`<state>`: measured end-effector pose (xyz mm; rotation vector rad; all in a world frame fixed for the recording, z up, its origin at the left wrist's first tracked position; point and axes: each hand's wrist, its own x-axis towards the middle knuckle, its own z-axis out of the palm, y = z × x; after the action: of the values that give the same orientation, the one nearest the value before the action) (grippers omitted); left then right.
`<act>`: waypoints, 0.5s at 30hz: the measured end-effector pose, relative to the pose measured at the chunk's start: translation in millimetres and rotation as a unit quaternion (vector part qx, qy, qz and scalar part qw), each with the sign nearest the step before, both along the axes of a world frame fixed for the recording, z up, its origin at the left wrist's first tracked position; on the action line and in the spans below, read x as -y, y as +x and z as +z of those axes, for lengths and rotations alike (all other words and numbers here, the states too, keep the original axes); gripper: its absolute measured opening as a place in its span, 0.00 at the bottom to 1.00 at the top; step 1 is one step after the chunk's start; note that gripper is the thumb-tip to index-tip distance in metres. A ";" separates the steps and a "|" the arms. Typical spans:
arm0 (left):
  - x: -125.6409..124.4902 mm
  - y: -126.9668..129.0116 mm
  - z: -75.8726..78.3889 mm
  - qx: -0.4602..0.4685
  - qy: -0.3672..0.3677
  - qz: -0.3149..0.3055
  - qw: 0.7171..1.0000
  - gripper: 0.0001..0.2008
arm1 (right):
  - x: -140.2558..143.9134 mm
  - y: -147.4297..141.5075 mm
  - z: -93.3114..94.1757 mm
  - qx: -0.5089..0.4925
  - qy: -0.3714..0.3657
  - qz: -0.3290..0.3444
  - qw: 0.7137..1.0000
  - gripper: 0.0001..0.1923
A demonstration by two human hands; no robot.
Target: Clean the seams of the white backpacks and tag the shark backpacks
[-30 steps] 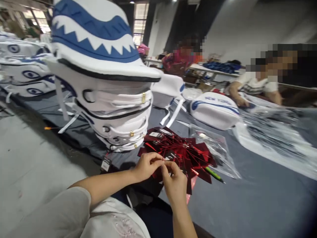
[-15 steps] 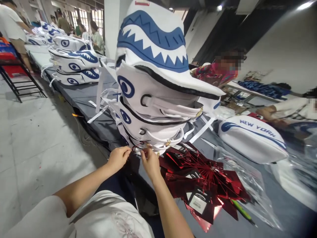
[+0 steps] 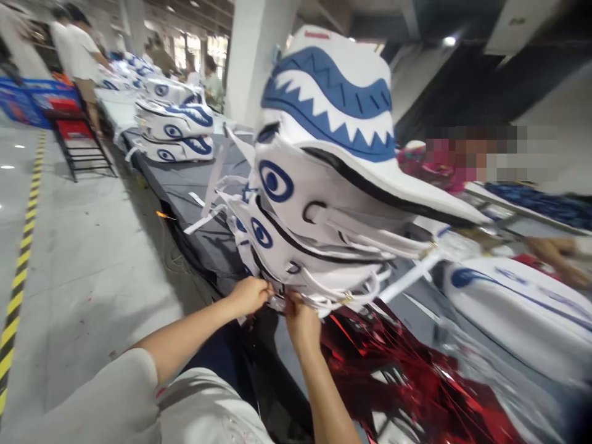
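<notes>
A tall stack of white backpacks [image 3: 287,142] with blue eyes and toothed shark mouths rises from the table in front of me. My left hand [image 3: 252,297] is closed at the near side of the lowest bag, its fingertips pinched. Close to its right, my right hand [image 3: 303,320] is also closed, fingers curled by the handle straps. Whatever sits between the fingertips is too small and blurred to make out. Shiny red hang tags [image 3: 416,382] with strings lie in a blurred heap right of my right forearm.
A white bag with blue lettering [image 3: 518,308] lies at the right beside clear plastic [image 3: 467,351]. More backpacks [image 3: 176,123] are piled farther along the grey table [image 3: 180,185]. People stand beyond, near a black stool [image 3: 87,145]. A striped floor line [image 3: 23,265] runs at left.
The view has swung left, so the stack appears farther right. Both hands have stayed at the lowest bag, now closer against it; the thin dark red cord seen between them earlier no longer shows.
</notes>
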<state>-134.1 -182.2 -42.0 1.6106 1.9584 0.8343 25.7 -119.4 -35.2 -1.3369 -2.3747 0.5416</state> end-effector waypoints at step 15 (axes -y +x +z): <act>26.6 -26.5 -6.2 0.103 0.135 -0.017 0.985 0.17 | -17.4 14.4 -6.4 -0.248 -0.403 -0.014 0.881 0.24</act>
<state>-160.6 -208.8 -48.3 1.6239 1.7261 1.2439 40.1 -102.0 -41.6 -1.2821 -1.7308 1.7588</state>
